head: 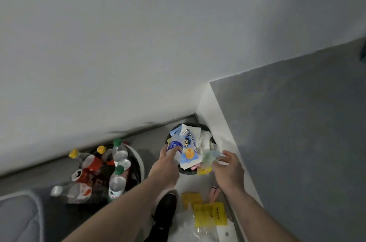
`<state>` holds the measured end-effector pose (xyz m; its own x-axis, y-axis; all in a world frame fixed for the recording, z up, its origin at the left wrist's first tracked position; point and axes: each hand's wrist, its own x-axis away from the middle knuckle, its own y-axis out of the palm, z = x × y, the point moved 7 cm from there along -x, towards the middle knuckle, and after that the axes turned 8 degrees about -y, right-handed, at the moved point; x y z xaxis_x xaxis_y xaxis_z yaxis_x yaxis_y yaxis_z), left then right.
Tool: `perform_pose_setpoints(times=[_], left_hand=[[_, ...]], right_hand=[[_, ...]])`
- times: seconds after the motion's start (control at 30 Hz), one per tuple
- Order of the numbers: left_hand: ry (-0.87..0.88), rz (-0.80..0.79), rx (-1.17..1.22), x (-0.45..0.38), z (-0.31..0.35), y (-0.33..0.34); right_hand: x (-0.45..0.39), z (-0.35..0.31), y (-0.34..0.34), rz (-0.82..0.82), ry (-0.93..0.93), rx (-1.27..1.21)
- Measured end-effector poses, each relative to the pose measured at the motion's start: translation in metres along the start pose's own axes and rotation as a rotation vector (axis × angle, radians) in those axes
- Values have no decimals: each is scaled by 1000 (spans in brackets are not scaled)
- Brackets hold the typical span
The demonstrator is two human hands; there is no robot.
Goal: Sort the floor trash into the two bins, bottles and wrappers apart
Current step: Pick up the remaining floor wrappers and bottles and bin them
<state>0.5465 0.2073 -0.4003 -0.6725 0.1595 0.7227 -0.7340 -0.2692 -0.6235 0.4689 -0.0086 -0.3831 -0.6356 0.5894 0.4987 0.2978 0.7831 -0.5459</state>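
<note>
Two bins stand against the wall. The left bin [138, 159] is piled with plastic bottles [118, 151] and red cans [93, 163]. The right bin [185, 171], in the corner, overflows with wrappers [189, 152]. My left hand [166, 164] presses a blue and white wrapper [175, 145] down onto that pile. My right hand [228, 169] pinches a crumpled clear wrapper [210, 156] at the bin's right edge. On the floor below lie yellow wrappers [210, 214], a clear plastic bag [190, 226] and a small pink piece [214, 191].
A grey cabinet side [287, 142] with a white edge closes off the right. The wall's dark baseboard [138, 130] runs behind the bins. My black shoe [165, 214] stands between the bins. A grey padded cushion [19, 216] fills the lower left corner.
</note>
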Motion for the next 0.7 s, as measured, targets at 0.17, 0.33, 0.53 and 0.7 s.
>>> perform_pose_setpoints(times=[0.17, 0.33, 0.53, 0.7], left_hand=[[4, -61, -97, -84, 5, 32], [-11, -115, -152, -134, 7, 68], [36, -152, -351, -180, 3, 101], [64, -180, -345, -200, -7, 114]], right_hand=[[-65, 17, 54, -168, 56, 93], [-107, 48, 102, -314, 97, 132], [-143, 70, 141, -424, 72, 141], [-164, 87, 147, -448, 96, 190]])
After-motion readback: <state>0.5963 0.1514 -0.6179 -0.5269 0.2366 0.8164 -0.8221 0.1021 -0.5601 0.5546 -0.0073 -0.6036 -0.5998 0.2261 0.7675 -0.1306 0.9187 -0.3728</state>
